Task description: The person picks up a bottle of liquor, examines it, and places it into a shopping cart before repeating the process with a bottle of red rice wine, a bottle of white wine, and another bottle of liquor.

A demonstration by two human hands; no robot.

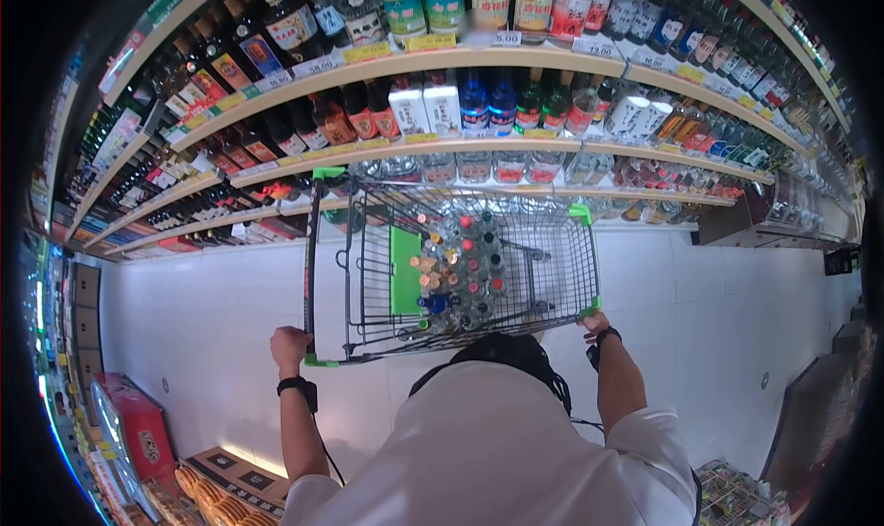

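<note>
A metal shopping cart (551, 250) with green plastic corners stands sideways in front of me. Its handle is on the left. My left hand (291, 345) is closed at the near end of the handle bar (311, 259). At the cart's near right corner, my right hand (595, 325) has its fingers curled on the rim by the green corner piece (590, 309). Several clear bottles (471, 266) with red, black and tan caps stand packed together in the basket, beside the green panel (405, 270). A blue bottle (438, 302) is among them.
Shelves (479, 142) of bottles with price tags curve across the far side, close behind the cart. Brown boxes (769, 215) stand at the right shelf end. Behind me on the left are a red display case (138, 429) and some round packaged goods (216, 500).
</note>
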